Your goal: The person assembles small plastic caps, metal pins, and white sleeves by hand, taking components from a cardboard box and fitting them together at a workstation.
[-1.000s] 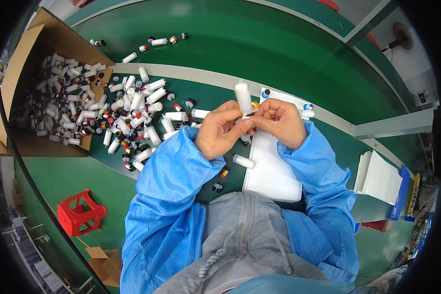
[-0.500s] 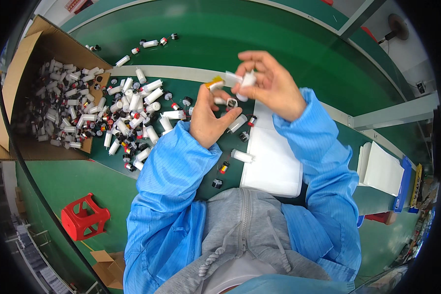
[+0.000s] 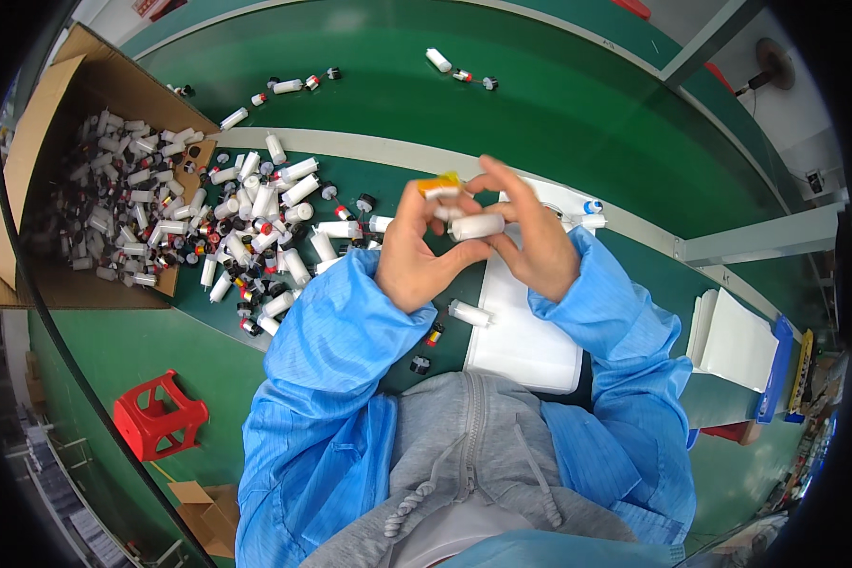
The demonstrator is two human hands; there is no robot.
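Observation:
Both hands meet over the table's middle. A white plastic cylinder [image 3: 478, 226] lies crosswise between them. My right hand [image 3: 540, 248] is closed on the cylinder's right end, its index finger raised. My left hand [image 3: 412, 251] is closed, its thumb beneath the cylinder and its fingers on a blurred yellow-and-white piece [image 3: 439, 186]. What else lies between the fingers is hidden. Below the hands, a translucent cylinder [image 3: 470, 313] rests partly on a white sheet [image 3: 523, 331]. Beside it are a small red, yellow and black part [image 3: 434, 334] and a black cap [image 3: 419, 364].
Left of my hands spreads a pile of white cylinders and caps [image 3: 260, 204], spilling from a cardboard box [image 3: 33, 180]. Loose parts [image 3: 289, 86] and another white cylinder [image 3: 437, 60] lie on the far green surface. White sheets [image 3: 736, 336] are at right. A red stool [image 3: 161, 417] stands on the floor.
My right hand has moved down to meet the left, and the white cylinder now shows between them. A white cylinder, a red-black part and a cap now lie on the far green surface.

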